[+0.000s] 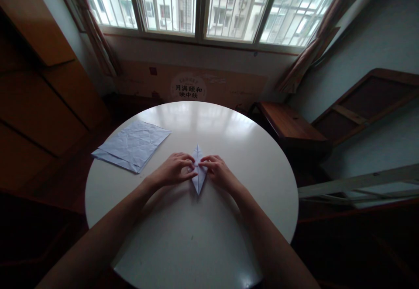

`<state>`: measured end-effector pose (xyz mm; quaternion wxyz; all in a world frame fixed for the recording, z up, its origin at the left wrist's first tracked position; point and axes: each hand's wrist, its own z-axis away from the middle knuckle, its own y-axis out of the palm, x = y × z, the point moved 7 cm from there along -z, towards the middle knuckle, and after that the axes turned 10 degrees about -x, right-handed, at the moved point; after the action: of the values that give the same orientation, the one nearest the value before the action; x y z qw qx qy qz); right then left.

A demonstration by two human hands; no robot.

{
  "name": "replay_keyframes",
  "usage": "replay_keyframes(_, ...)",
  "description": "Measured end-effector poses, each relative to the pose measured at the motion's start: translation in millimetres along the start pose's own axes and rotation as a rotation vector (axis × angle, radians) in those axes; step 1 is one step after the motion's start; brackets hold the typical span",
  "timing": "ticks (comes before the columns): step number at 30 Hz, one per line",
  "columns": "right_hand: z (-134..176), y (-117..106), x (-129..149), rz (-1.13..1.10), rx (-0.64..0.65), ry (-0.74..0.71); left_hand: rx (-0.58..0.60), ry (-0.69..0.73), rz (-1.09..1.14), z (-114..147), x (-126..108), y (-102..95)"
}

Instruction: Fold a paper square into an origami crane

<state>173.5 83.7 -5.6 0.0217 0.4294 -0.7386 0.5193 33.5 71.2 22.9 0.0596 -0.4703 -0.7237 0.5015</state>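
A white sheet of paper folded into a narrow diamond lies on the round white table, one point toward me and one away. A crease runs down its middle. My left hand is on its left side, fingers bent and closed on the paper near the widest part. From the right, my right hand holds the opposite side, with fingertips close to the centre crease. The fingers cover parts of both side edges.
Several creased sheets of paper lie at the table's left, overhanging its edge. A wooden bench stands beyond the table to the right. Wooden cabinets are at the left, and a barred window is ahead.
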Motion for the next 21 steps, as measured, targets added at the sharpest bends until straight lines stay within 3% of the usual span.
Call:
replay_keyframes(10, 3, -7, 15, 0.074, 0.02, -0.032, -0.045, -0.115, -0.213, 4, 18, -1.2)
replay_keyframes(21, 1, -3, 19, 0.02, 0.008, -0.078, 0.001, 0.051, 0.052, 3, 15, 12.1)
